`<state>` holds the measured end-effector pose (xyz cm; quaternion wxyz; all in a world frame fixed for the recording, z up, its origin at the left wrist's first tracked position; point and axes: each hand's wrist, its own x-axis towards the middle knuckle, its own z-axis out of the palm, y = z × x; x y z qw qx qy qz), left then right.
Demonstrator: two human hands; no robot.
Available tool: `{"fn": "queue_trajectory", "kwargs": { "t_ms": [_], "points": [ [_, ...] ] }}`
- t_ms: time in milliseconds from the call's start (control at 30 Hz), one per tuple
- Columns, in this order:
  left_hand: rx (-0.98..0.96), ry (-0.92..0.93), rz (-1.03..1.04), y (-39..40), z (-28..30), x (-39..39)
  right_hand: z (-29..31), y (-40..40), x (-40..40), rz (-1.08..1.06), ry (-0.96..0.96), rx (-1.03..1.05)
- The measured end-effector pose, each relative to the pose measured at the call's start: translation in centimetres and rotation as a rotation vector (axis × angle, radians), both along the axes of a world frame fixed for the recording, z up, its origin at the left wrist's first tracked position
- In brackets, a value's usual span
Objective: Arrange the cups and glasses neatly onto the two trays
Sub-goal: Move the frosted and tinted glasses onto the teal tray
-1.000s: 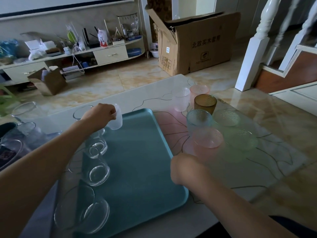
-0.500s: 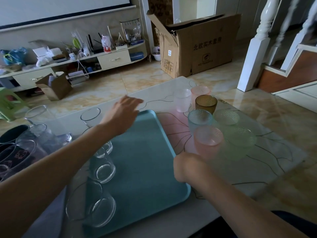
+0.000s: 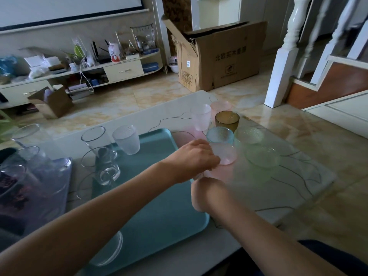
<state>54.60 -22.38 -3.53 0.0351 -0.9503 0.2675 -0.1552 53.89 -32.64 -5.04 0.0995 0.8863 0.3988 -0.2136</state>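
Note:
A teal tray (image 3: 159, 206) lies in front of me with a frosted white cup (image 3: 126, 142) at its far edge and clear glasses (image 3: 103, 166) along its left side. To its right on the table stand several coloured cups: blue (image 3: 220, 135), amber (image 3: 227, 120), green (image 3: 262, 156) and pink (image 3: 226, 155). My left hand (image 3: 195, 158) reaches across the tray, and its fingers curl round the left side of the near pink cup. My right hand (image 3: 203, 194) is a fist at the tray's right edge, fingers hidden beneath.
A second, dark tray (image 3: 39, 196) with several clear glasses sits at the left. A further frosted cup (image 3: 201, 119) and a pink cup (image 3: 221, 105) stand at the back of the cluster. The table's edge (image 3: 298, 204) runs close on the right. A cardboard box (image 3: 223, 56) stands on the floor beyond.
My left hand let go of the frosted white cup on the tray's far edge, then swung right to the near pink cup. My right fist stayed put.

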Motion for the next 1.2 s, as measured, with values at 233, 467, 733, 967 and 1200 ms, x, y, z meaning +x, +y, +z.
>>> {"fn": "queue_trajectory", "kwargs": {
  "t_ms": [233,467,733,967,1200],
  "points": [
    [-0.067,0.038,0.439,8.3,3.9,-6.2,0.4,-0.2,0.0,-0.014,0.002,-0.013],
    [-0.051,0.159,0.728,11.9,1.9,-10.1,0.8,-0.5,-0.5,-0.026,-0.016,-0.017],
    [-0.014,0.172,0.798,11.3,1.6,-9.7,0.4,-0.3,-0.3,-0.017,-0.023,-0.049],
    [-0.095,0.213,0.785,11.8,2.0,-9.8,0.6,-0.8,0.7,-0.19,0.026,0.166],
    [-0.214,0.042,0.546,6.4,4.2,-3.4,2.5,-2.2,3.1,-0.319,-0.083,0.361]
  ]
}}
